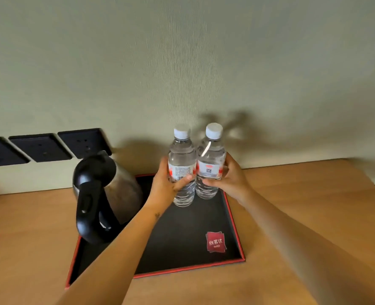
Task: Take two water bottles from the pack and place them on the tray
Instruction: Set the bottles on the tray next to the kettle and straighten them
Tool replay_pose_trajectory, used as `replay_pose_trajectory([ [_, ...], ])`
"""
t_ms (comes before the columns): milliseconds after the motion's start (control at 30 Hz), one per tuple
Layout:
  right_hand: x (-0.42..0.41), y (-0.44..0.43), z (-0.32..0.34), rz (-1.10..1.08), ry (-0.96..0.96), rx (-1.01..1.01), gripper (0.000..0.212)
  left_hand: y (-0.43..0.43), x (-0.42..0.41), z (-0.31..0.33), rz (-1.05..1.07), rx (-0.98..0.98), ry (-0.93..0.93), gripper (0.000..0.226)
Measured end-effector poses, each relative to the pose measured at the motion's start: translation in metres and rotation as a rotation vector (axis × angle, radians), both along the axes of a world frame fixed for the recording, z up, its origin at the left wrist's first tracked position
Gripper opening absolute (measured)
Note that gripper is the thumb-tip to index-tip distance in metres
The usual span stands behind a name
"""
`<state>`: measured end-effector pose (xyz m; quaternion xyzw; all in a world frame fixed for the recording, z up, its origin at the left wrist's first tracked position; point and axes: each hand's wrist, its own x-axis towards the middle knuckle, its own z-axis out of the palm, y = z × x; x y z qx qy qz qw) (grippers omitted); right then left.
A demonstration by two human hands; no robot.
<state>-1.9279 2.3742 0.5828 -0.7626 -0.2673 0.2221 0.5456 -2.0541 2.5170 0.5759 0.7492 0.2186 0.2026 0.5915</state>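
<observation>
Two clear water bottles with white caps and red-and-white labels stand upright side by side at the far right part of a black tray (182, 243) with a red rim. My left hand (163, 186) is wrapped around the left bottle (181, 155) at its label. My right hand (230, 179) grips the right bottle (210, 150) in the same way. Both bottle bases appear to rest on the tray floor. The pack is not in view.
A steel kettle (107, 194) with a black handle and lid stands on the tray's left half, close to my left forearm. A red logo (215, 242) marks the tray's near right corner. Three black wall sockets (43, 147) sit behind the wooden counter (303, 205).
</observation>
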Motion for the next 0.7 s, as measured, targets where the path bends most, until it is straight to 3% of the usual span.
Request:
replay_pose_trajectory([
  [267, 0.025, 0.000, -0.024, 0.030, -0.008, -0.047, 0.069, 0.004, 0.029, -0.021, 0.034, 0.009, -0.027, 0.060],
  [700, 0.035, 0.021, -0.025, 0.127, -0.260, -0.089, 0.076, 0.010, 0.037, -0.033, 0.102, -0.008, -0.033, 0.083],
])
